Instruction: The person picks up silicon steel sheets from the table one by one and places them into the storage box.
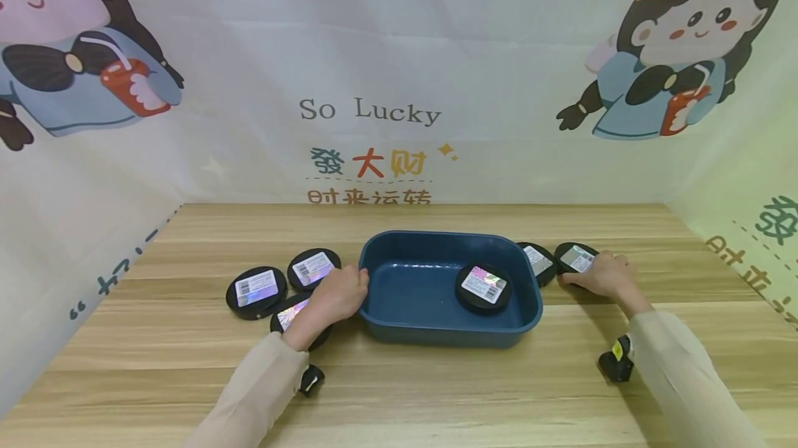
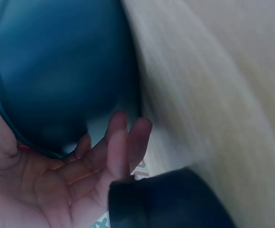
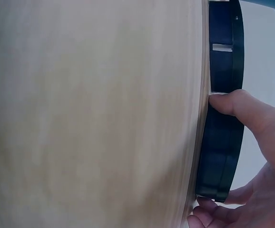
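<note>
A dark blue rectangular plastic basin (image 1: 408, 296) stands mid-table with a black round flat case (image 1: 483, 289) lying inside, silver label up. My left hand (image 1: 339, 293) holds the basin's left rim; in the left wrist view its fingers (image 2: 116, 147) lie against the outer wall (image 2: 61, 61). On the basin's right, my right hand (image 1: 607, 275) grips another labelled black round case (image 1: 575, 258). The right wrist view shows thumb and fingers on opposite sides of that case (image 3: 219, 152), which is at the table surface. Beside it sits a further black case (image 1: 539, 264), partly behind the basin's edge.
Left of the basin lie three more black round cases: one farthest left (image 1: 255, 293), one behind (image 1: 314, 269), and one partly under my left forearm (image 1: 291, 315). A printed cloth (image 1: 399, 53) hangs behind the wooden table (image 1: 436, 392) and along both sides.
</note>
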{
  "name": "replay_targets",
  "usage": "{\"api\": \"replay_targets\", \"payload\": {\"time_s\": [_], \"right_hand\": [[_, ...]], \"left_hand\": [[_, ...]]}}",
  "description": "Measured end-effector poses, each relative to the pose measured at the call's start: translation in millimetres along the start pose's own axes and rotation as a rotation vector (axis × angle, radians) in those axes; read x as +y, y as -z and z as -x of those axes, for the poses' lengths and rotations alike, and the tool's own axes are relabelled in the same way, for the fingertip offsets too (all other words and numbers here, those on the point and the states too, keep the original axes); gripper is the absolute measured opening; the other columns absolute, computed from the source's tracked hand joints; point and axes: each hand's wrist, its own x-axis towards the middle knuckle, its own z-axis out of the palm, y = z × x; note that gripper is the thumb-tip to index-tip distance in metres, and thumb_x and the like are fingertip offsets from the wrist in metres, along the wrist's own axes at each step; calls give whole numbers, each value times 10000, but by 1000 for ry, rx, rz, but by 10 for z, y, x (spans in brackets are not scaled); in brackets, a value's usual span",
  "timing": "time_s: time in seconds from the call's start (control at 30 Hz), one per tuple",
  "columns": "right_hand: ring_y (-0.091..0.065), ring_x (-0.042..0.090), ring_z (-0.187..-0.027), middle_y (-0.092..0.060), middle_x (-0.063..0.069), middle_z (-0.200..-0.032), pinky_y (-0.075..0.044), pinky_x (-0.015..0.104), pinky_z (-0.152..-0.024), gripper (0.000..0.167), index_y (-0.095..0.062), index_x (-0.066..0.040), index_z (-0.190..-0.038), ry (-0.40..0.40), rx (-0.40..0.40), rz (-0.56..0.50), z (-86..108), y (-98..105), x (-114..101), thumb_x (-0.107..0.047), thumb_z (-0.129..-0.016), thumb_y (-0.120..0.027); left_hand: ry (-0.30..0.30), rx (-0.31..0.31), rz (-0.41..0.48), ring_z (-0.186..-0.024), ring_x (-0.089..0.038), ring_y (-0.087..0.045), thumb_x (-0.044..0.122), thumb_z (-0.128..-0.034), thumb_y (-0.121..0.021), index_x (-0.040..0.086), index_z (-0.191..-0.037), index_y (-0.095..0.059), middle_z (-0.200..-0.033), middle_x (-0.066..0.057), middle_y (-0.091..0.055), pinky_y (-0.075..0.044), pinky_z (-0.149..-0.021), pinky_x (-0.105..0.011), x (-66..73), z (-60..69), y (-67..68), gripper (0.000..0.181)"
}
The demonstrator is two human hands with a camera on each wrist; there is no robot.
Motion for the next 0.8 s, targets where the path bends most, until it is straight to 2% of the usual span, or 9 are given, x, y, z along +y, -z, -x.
{"api": "replay_targets", "payload": {"time_s": [0.47, 0.63, 0.8], "right_hand": [[-442, 440, -828, -433, 369, -861, -372, 418, -677, 744, -399, 281, -926, 22, 17, -35, 14, 5, 39, -385, -702, -644], [-462, 396, -776, -427, 338, -857, -408, 423, -664, 745, -368, 274, -954, 16, 52, -131, 33, -11, 64, -330, -660, -691], [-469, 292, -659, -472, 237, -749, -401, 337, -556, 591, -438, 197, -863, 36, 86, -230, 44, -19, 104, -269, -633, -720]], "left_hand": [[-15, 17, -4, -832, -385, -586, 159, -919, -350, -65, -819, -583, -845, -247, -610, -442, -696, -456, 1, 2, 1, 339], [-12, 13, -3, -849, -392, -583, 160, -919, -348, -64, -828, -582, -856, -243, -611, -441, -707, -457, -5, 1, -3, 336], [-7, 10, -3, -836, -383, -585, 160, -919, -348, -58, -820, -581, -842, -234, -611, -441, -698, -452, -4, 3, -4, 335]]}}
